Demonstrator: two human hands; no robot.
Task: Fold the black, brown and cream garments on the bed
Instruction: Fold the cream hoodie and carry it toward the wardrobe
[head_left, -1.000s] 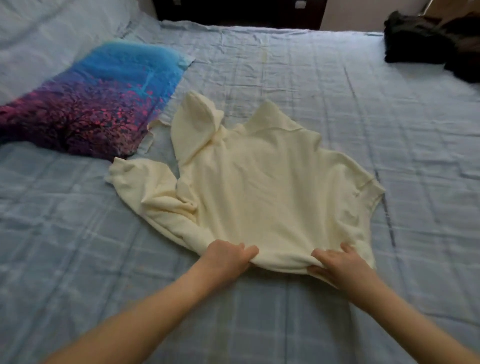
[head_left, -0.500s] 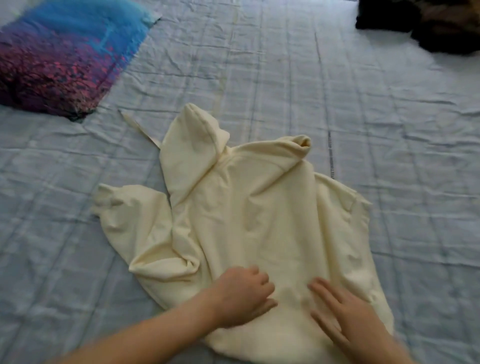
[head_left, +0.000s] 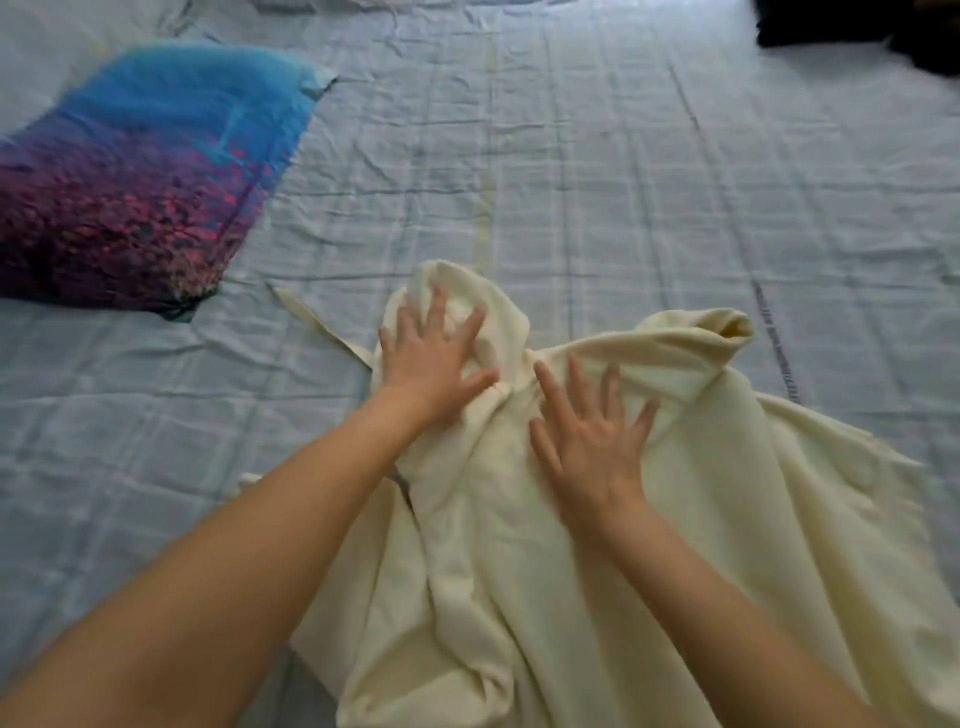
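A cream hooded garment (head_left: 727, 519) lies spread and rumpled on the bed, filling the lower middle and right of the head view. Its hood bulges at the top, and a thin drawstring (head_left: 311, 322) trails off to the left. My left hand (head_left: 436, 358) presses flat on the hood with fingers spread. Just below the neckline, my right hand (head_left: 592, 441) lies flat on the upper body of the garment, fingers splayed. A dark pile, the black and brown garments (head_left: 862, 31), shows at the top right corner, mostly cut off.
The bed is covered by a pale blue checked sheet (head_left: 571, 182) with wrinkles. A pillow (head_left: 135, 171) printed in blue, purple and pink lies at the upper left, close to the drawstring's end.
Both hands have slid up the cream garment from its lower hem to the hood and neckline, opening flat. The view has moved closer to the garment.
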